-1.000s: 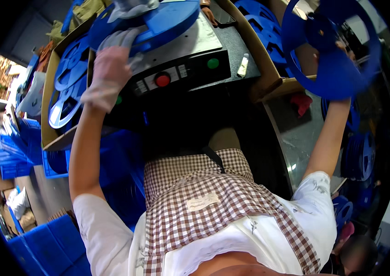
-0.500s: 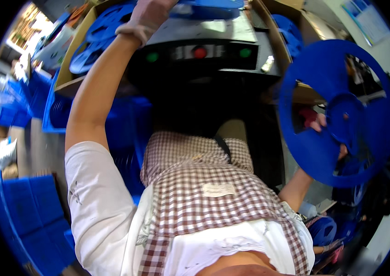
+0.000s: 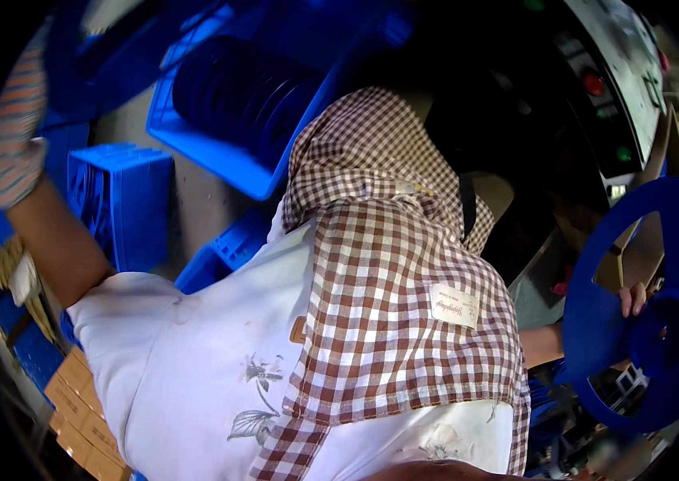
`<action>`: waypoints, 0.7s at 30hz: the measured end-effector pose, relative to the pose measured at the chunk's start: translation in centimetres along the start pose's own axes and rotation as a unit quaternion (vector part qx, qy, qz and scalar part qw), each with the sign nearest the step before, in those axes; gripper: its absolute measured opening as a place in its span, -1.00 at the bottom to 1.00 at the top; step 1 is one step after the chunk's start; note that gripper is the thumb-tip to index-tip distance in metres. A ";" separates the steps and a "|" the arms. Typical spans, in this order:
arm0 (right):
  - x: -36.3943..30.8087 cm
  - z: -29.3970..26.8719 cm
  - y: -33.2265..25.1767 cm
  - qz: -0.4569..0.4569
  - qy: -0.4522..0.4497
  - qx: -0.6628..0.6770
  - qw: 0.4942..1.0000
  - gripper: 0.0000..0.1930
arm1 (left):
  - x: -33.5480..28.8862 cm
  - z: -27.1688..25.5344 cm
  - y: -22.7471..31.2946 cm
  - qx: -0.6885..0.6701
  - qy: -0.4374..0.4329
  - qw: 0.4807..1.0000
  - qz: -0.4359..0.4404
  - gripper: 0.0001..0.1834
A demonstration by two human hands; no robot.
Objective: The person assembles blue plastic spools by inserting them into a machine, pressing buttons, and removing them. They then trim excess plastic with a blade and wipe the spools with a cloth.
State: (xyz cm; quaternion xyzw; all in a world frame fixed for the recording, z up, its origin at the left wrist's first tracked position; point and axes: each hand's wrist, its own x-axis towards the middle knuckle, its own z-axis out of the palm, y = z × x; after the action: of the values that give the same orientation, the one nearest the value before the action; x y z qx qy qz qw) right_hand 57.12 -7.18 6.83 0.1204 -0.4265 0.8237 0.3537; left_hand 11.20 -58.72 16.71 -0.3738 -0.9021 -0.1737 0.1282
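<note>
At the upper left, my left hand (image 3: 17,132), in a striped knit glove, grips the edge of a dark blue reel (image 3: 119,84); its fingertips are partly hidden by the reel. This reel hangs beside a blue crate (image 3: 255,183) where several blue reels (image 3: 235,96) stand on edge in a row. Over on the right, the bare fingers of my right hand (image 3: 634,300) reach through a cut-out of another large blue reel (image 3: 600,321) and hold it close to the hub. The rest of that hand is behind the reel.
A second blue crate (image 3: 143,200) stands on the floor at the left, with another blue crate (image 3: 223,248) nearer to me. Cardboard boxes (image 3: 79,409) are stacked at the lower left. A machine panel with a red button (image 3: 593,84) is at the upper right, beside a cardboard carton (image 3: 632,256).
My body and view have turned left. My left hand has come away from the machine top and swung out left with a blue reel. The right hand keeps its reel at my right side.
</note>
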 end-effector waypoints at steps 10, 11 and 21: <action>3.8 -0.7 1.4 0.072 -0.017 0.022 0.997 -0.18 | -12.2 19.6 4.2 -0.263 -0.076 0.893 -0.356 -0.41; 3.7 -0.9 1.4 0.069 -0.016 0.032 0.997 -0.18 | -12.5 19.9 4.1 -0.237 -0.095 0.908 -0.332 -0.44; 6.1 -2.4 0.7 0.192 -0.067 0.048 0.978 -0.39 | -14.6 13.4 7.4 -0.325 -0.024 0.908 -0.264 -0.48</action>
State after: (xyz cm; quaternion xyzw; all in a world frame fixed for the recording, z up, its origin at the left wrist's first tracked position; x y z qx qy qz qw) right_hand 52.48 -2.62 7.99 0.1087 -0.4241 0.8858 0.1536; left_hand 25.23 -57.57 0.87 -0.1474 -0.8642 -0.4757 -0.0721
